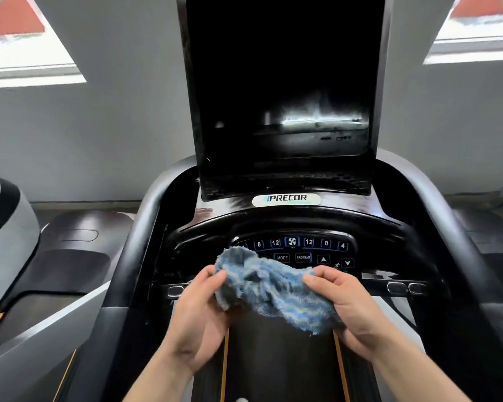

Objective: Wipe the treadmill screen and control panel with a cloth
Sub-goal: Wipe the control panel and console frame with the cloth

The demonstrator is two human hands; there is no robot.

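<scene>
Both hands are gripping the blue cloth point(269, 288), the left hand point(199, 314) pinching its left end and the right hand point(350, 309) its right end, holding it bunched just near of the control panel point(302, 250). It is probably being refolded: a flat, clean pad will wipe better. The dark screen point(279, 82), farther off, is showing smears low on its right.

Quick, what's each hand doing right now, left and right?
Left hand: holding the left end of the cloth.
Right hand: holding the cloth's right end, above the control panel.
</scene>
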